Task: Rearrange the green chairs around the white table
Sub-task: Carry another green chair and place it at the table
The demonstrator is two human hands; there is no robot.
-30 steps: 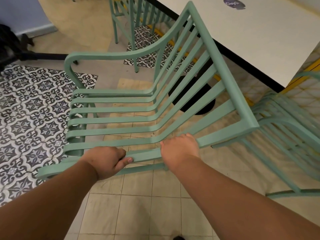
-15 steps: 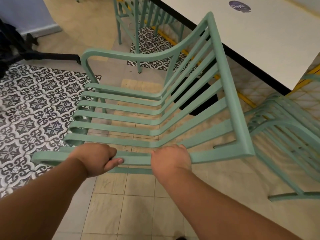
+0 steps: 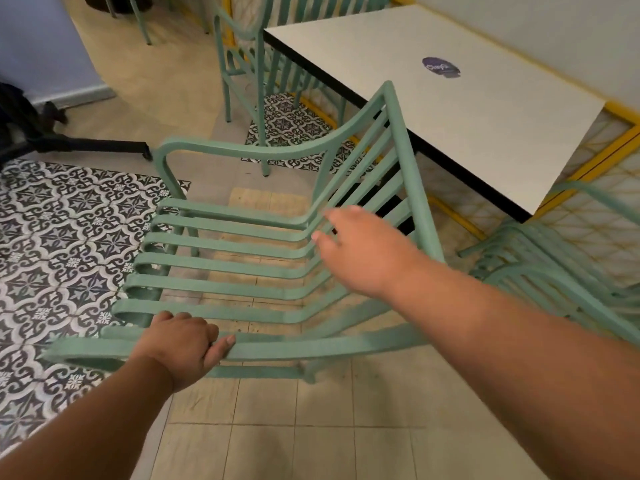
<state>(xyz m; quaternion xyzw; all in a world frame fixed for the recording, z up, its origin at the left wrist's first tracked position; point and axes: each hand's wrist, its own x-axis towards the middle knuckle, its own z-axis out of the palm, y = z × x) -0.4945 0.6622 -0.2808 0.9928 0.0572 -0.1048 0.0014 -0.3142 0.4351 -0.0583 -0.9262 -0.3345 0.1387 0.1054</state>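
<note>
A green slatted chair [image 3: 242, 268] stands in front of me, its back [image 3: 398, 157] towards the white table [image 3: 450, 109]. My left hand [image 3: 180, 348] grips the chair's near armrest rail, thumb along the rail. My right hand [image 3: 360, 251] hovers over the seat slats near the backrest, fingers loosely spread, holding nothing. A second green chair [image 3: 249, 74] stands at the table's far left side. Another green chair [image 3: 554, 271] sits at the right, by the table's near end.
Patterned black-and-white tiles [image 3: 62, 244] cover the floor at left, beige tiles [image 3: 277, 427] lie below me. A black stand base [image 3: 86, 145] lies at left. A purple sticker [image 3: 440, 67] marks the tabletop. Yellow trim [image 3: 588, 168] edges the wall.
My right hand let go of the near rail and moved forward over the seat. The chair came down more level. My left hand kept its grip.
</note>
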